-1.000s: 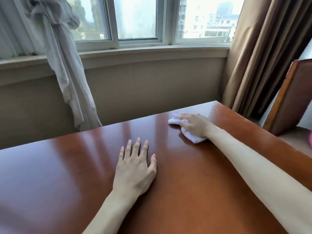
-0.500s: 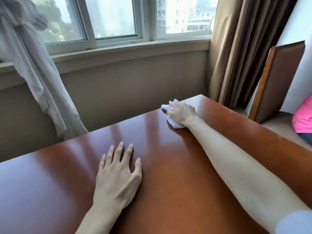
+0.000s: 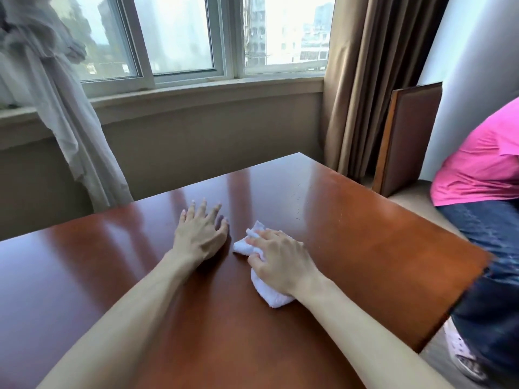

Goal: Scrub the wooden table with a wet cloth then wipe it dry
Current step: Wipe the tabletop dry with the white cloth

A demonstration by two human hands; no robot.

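- The table [image 3: 365,248] is seen to fill the lower frame; its glossy red-brown top reflects the window, and its far corner points toward the wall below the sill.
- A window [image 3: 179,37] of 3 panes is set behind the table, above a beige sill.
- A brown curtain [image 3: 373,80] is hung at the right of the window; a white sheer curtain [image 3: 64,122] is gathered at the left.
- A second person is seen at the right edge, just beside the table's right side, in a pink top [image 3: 483,164] and blue jeans [image 3: 491,276].
- A brown panel [image 3: 407,138] is leaned upright against the wall behind the far right corner of the table.
- The left hand [image 3: 200,234] is laid palm down on the table, fingers straight and spread; nothing is held.
- The right hand [image 3: 280,262] is placed on top of the cloth, fingers curled around it and pressing it onto the table.
- The cloth [image 3: 271,294], white and bunched, is located on the table near its middle, just beside the left hand; both ends protrude from under the right hand.
- Small specks are visible on the tabletop beyond the right hand.
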